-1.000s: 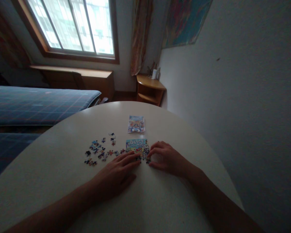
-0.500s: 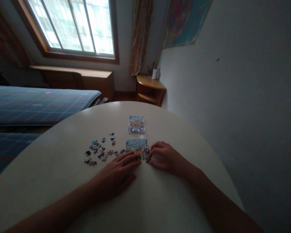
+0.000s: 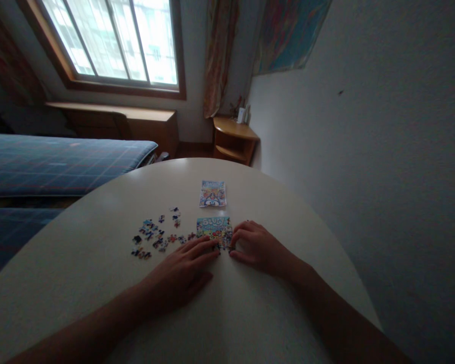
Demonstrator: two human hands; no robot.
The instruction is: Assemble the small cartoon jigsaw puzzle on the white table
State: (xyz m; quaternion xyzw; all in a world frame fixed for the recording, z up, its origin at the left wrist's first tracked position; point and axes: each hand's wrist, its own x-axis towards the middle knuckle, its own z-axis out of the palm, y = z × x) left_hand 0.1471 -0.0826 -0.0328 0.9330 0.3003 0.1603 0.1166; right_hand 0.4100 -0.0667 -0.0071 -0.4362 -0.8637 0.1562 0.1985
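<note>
A partly assembled jigsaw puzzle (image 3: pixel 214 227) with white lettering along its top lies on the white round table (image 3: pixel 265 313). My left hand (image 3: pixel 185 268) lies flat, fingers stretched over the puzzle's lower left edge, holding nothing. My right hand (image 3: pixel 254 246) is at the puzzle's lower right corner, thumb and fingers closed around a small dark puzzle piece (image 3: pixel 231 249), mostly hidden by the fingertips. Beyond the puzzle lies a small picture sheet (image 3: pixel 213 193) with a similar blue design. Several loose puzzle pieces (image 3: pixel 149 231) are scattered left of the puzzle.
A bed with a blue plaid mattress (image 3: pixel 60 164) is beyond the table on the left. A wooden corner shelf (image 3: pixel 235 129) stands past the far edge, and a wooden desk (image 3: pixel 147 114) sits below the window. A white wall (image 3: pixel 364 151) rises on the right.
My right hand has shifted slightly left, bringing its fingertips and the small piece closer against the puzzle's lower right corner. My left hand stays in place.
</note>
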